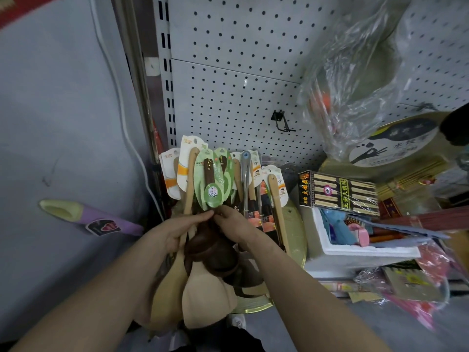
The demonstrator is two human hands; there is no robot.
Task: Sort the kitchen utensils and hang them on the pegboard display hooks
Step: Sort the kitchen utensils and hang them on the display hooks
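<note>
1. The spoons (pixel 215 250) stand in a bunch low in front of the pegboard (pixel 228 85), below the hook (pixel 281 121).
2. The left hand (pixel 177 235) wraps its fingers round the handles; the right hand (pixel 236 222) pinches the foot of a green card (pixel 212 184).
3. They look light and stiff — it's wood (the cards would bend). Best to hold a handle, then hang it by the card's hole.

We see bare pegboard (pixel 228 72) above and left of the black hook (pixel 277 115). A crumpled plastic bag (pixel 355 72) hangs close on its right; below, the fanned utensils (pixel 215 179) and a chopstick box (pixel 337 190) crowd the approach.
</note>
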